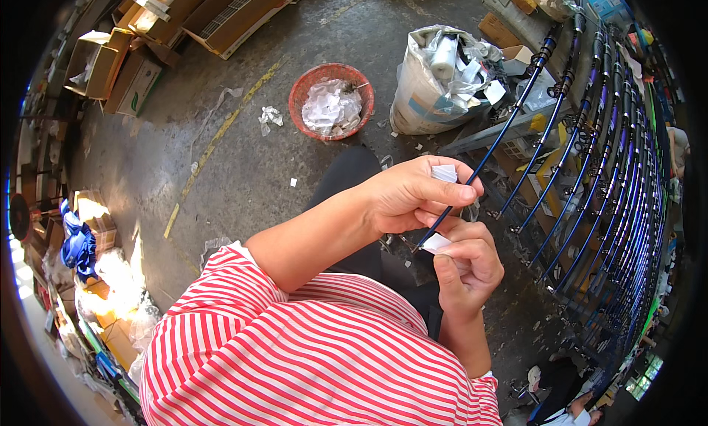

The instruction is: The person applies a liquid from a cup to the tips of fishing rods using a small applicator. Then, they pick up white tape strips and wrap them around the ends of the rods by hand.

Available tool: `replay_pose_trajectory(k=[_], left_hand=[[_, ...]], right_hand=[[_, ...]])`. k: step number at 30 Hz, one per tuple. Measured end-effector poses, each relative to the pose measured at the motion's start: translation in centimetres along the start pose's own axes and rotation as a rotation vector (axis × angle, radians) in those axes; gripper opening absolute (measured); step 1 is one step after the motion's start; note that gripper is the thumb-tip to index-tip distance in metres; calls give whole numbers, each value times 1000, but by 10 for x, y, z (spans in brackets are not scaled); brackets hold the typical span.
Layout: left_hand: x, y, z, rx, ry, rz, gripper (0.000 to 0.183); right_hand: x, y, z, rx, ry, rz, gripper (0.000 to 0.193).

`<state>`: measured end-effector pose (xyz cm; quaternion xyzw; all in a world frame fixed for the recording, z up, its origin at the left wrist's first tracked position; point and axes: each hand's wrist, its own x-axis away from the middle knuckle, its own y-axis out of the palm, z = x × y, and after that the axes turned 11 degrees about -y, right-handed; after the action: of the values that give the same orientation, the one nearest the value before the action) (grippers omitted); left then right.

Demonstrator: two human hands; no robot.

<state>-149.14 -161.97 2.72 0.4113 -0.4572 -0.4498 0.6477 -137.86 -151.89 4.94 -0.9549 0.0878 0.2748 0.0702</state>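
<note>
My left hand (413,196) is closed around the thin end of a dark blue fishing rod (495,147), thumb pressed against the shaft. A folded white piece of paper or cloth (444,173) is tucked between its fingers. Just below, my right hand (470,267) pinches a small white piece of paper or cloth (436,243) between thumb and fingers, right beside the rod's end. Whether this piece wraps the shaft or only touches it, I cannot tell. The rod slants up to the right, its thicker part reaching the rack.
Several similar rods (584,177) lean in a row along the right. A red basket (298,94) of crumpled white scraps and a full white sack (420,105) stand ahead on the floor. Cardboard boxes (234,22) line the far left. A person (571,405) is partly visible at lower right.
</note>
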Motion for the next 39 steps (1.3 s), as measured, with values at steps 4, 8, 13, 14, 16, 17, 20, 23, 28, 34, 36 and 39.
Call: replay_pose_trajectory(k=[4,8,13,14,16,17,20,23,28,34,36,39], left_hand=[[0,0,1,-27,9,19,23],[-1,0,1,-58,22,10,23],[-2,2,1,-87,43,27,23],[-3,3,1,-91,46,30,24],[-3,2,1,-90,53,12,25],[-3,1,1,-90,57,4,25],[-2,6,2,-153,64,42,30],[-2,8,3,-143,58,45,29],[-5,6,2,-174,76,42,31],[-14,3,1,-330,133,48,32],[-15,-4,5,-177,48,75,43],[-28,-11,7,-252,9,157,34]], right_hand=[[0,-1,1,-1,-8,-1,13],[0,-1,2,-7,-12,-1,13],[0,-1,2,-18,-11,5,13],[0,-2,3,-20,-10,4,13],[0,-2,3,-14,-9,-3,13],[0,-2,3,-8,-10,-7,13],[-2,-2,2,2,-7,-14,13],[-1,-2,2,-5,-4,-19,13],[-1,-2,2,-27,0,-16,12],[2,-5,-2,-28,7,66,10],[8,-9,-4,-51,-2,135,11],[21,-20,-12,-34,32,188,11]])
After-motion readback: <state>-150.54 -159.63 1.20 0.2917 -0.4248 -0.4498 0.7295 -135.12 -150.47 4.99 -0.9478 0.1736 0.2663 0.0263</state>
